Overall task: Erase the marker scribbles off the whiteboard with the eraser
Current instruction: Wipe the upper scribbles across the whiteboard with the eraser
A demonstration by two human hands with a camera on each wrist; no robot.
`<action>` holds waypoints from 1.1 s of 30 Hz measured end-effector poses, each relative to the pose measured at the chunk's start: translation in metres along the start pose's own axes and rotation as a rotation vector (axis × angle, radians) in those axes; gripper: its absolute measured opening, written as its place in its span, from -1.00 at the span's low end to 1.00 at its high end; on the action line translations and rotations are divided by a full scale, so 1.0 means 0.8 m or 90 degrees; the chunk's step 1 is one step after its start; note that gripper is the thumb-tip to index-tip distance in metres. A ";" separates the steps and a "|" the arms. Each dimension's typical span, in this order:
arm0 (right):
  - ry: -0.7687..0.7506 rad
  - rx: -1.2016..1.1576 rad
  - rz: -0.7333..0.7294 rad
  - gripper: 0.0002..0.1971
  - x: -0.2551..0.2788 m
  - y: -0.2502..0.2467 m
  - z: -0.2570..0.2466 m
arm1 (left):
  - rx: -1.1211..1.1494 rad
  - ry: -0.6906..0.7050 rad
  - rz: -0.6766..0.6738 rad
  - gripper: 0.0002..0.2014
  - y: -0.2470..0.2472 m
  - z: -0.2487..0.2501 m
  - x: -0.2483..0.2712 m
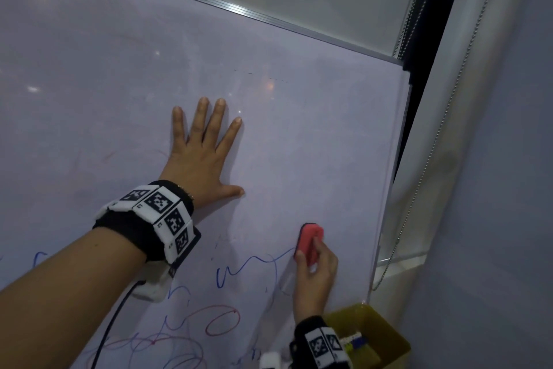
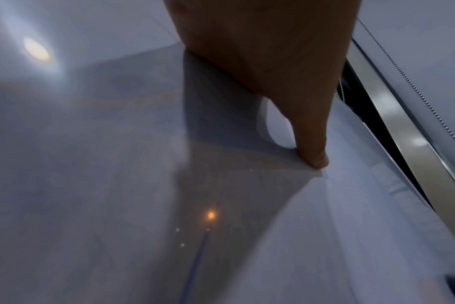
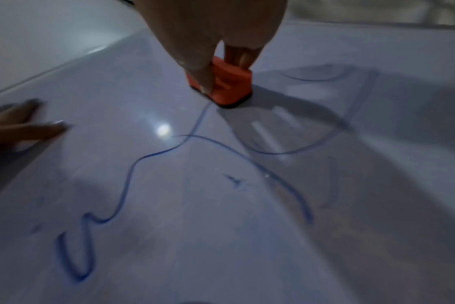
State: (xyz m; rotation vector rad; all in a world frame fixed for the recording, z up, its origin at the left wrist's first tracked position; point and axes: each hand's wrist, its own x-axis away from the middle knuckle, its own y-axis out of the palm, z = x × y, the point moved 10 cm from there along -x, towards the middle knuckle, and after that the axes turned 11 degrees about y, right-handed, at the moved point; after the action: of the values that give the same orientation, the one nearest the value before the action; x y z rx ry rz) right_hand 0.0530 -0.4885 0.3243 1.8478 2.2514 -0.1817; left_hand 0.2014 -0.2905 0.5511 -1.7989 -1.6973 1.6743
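Note:
The whiteboard (image 1: 89, 69) fills the head view, its upper part wiped. Blue scribbles (image 1: 239, 271) and red scribbles (image 1: 223, 322) cover its lower part. My right hand (image 1: 315, 276) grips a red eraser (image 1: 309, 241) with a black felt base and presses it on the board at the end of a blue line (image 3: 195, 127). The right wrist view shows the eraser (image 3: 226, 88) pinched between thumb and fingers. My left hand (image 1: 203, 150) lies flat on the board with fingers spread, above and left of the eraser. Its thumb tip (image 2: 316, 158) touches the surface.
The board's metal frame (image 1: 209, 2) runs along the top and right edge. A bead chain (image 1: 428, 159) hangs beside a white roller blind at the right. A yellow box (image 1: 374, 335) holding small items sits below my right wrist. A black cable (image 1: 110, 326) trails from my left wristband.

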 end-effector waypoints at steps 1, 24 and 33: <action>0.034 0.005 0.018 -0.61 -0.002 -0.009 0.016 | 0.004 -0.001 -0.009 0.26 0.000 0.000 0.001; -0.089 0.159 -0.032 -0.64 0.072 0.021 0.014 | 0.021 -0.014 -0.051 0.25 0.003 -0.001 0.001; 0.196 0.108 0.150 -0.68 -0.012 -0.047 0.084 | 0.010 -0.019 -0.050 0.24 0.004 -0.003 0.001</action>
State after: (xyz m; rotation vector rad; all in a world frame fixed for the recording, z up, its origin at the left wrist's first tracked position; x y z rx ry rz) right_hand 0.0243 -0.5215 0.2597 2.3550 2.2378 -0.0513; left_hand 0.2048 -0.2901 0.5493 -1.6862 -1.7387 1.6853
